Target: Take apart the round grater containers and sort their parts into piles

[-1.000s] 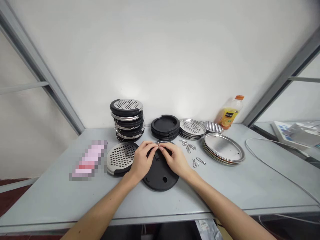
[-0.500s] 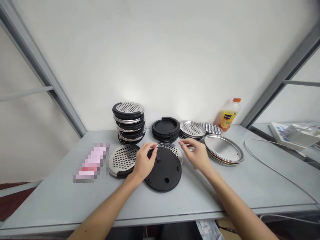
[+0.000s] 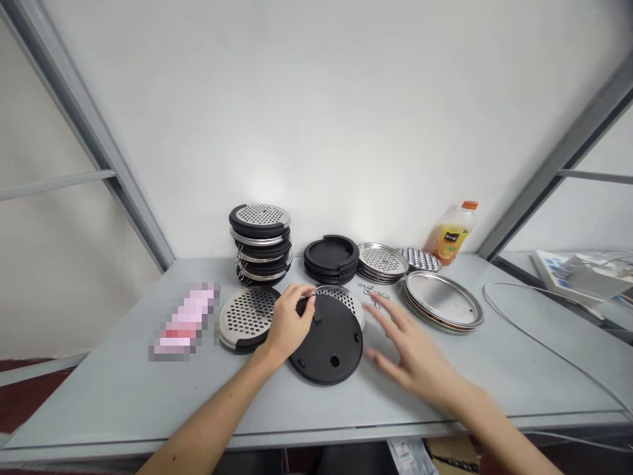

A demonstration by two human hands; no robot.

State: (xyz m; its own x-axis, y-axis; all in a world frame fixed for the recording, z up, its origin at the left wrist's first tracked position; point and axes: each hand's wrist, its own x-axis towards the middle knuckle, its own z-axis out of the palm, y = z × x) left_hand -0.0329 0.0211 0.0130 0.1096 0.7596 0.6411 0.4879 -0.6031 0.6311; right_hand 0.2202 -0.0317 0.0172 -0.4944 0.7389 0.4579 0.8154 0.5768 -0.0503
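left hand (image 3: 291, 321) curled by the upper edge of the black disc (image 3: 326, 343), fingertips near thumb, its hold unclear; the right hand (image 3: 415, 353), beside the disc with fingers spread, held nothing. the disc lay on the worktop (image 3: 277, 412), overlapping a perforated metal plate (image 3: 352, 305).

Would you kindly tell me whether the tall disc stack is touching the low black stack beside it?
Apart. The head view shows a narrow strip of tabletop between the tall disc stack and the low black stack.
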